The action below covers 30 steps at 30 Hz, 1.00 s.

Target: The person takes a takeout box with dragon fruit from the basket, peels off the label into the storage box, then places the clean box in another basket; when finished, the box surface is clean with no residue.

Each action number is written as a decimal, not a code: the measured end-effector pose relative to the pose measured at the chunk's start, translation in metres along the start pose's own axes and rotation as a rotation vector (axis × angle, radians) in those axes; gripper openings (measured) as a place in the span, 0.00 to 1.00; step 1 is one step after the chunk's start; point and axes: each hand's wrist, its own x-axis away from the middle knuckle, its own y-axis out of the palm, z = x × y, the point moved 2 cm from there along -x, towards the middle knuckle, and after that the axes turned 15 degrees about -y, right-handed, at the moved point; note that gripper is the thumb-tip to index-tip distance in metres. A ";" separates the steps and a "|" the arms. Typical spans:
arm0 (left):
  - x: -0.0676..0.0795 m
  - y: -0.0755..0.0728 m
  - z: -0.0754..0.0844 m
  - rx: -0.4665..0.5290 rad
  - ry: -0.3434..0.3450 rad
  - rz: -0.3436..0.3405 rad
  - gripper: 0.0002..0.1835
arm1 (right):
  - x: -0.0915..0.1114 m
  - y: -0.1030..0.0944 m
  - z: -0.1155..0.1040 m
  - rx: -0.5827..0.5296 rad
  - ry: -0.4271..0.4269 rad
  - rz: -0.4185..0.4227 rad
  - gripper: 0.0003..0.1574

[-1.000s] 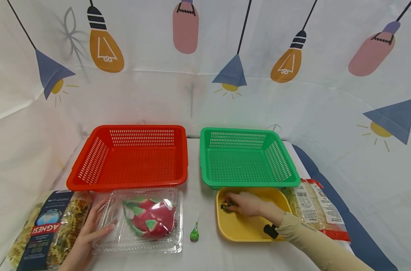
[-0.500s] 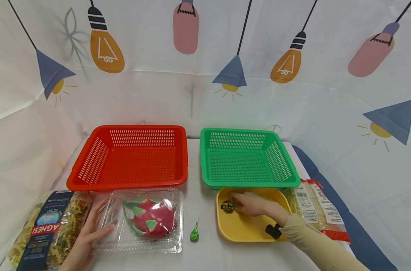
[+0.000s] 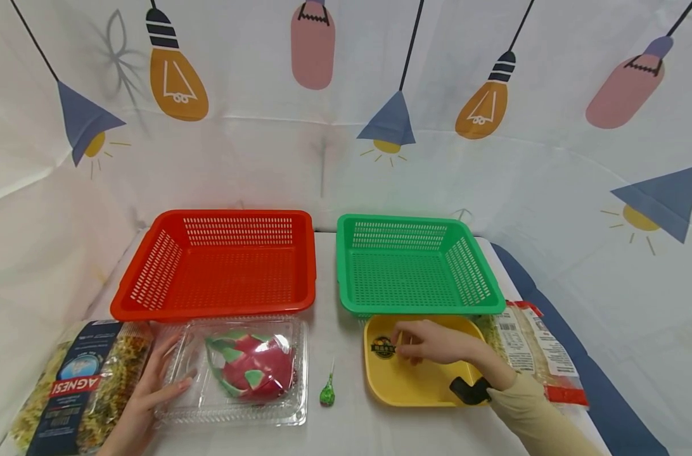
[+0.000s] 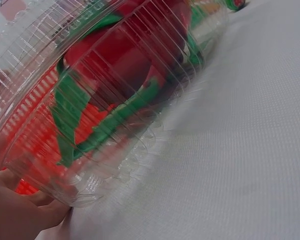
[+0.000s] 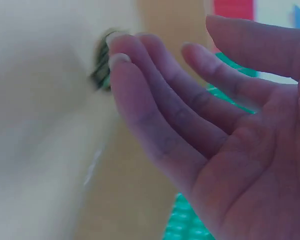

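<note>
A clear plastic clamshell container with a red and green dragon fruit inside sits at the front left of the table. My left hand rests against its left side, thumb and fingers spread. In the left wrist view, the left fingers touch a corner of the container. Over the yellow tray hovers my right hand, its fingers loosely bent and holding nothing. A round dark label shows on the tray just left of the fingertips. The right wrist view shows the bare palm.
A red basket and a green basket stand behind. An Agnesi pasta bag lies at far left, another food bag at far right. A green-wrapped lollipop lies between the container and the tray.
My right hand has lifted slightly off the label and shifted right, its fingers loosening. The left hand and the container have stayed put.
</note>
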 end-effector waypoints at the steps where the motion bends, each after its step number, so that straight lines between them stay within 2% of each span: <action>1: 0.000 0.000 0.000 0.001 -0.005 -0.001 0.39 | 0.000 0.001 -0.004 -0.023 -0.010 0.019 0.14; 6: -0.001 -0.002 0.002 0.004 -0.063 0.007 0.39 | -0.010 0.012 -0.030 -0.139 -0.070 0.194 0.19; 9: -0.001 -0.002 0.003 0.003 -0.080 0.011 0.40 | -0.021 0.023 -0.048 -0.182 -0.057 0.300 0.21; 11: 0.000 -0.001 0.004 0.014 -0.081 0.005 0.41 | -0.028 0.034 -0.058 -0.201 -0.043 0.339 0.23; 15: 0.001 -0.001 0.003 0.048 -0.084 -0.010 0.41 | -0.048 0.062 -0.073 -0.211 -0.052 0.334 0.32; 20: 0.000 -0.002 0.000 0.023 -0.068 -0.001 0.40 | -0.079 0.091 -0.078 -0.142 -0.098 0.267 0.44; 25: 0.000 -0.003 -0.001 0.011 -0.083 0.012 0.40 | -0.103 0.105 -0.071 -0.076 -0.072 0.251 0.50; 30: 0.001 -0.002 0.002 0.040 -0.101 0.003 0.41 | -0.115 0.113 -0.063 -0.124 -0.086 0.278 0.52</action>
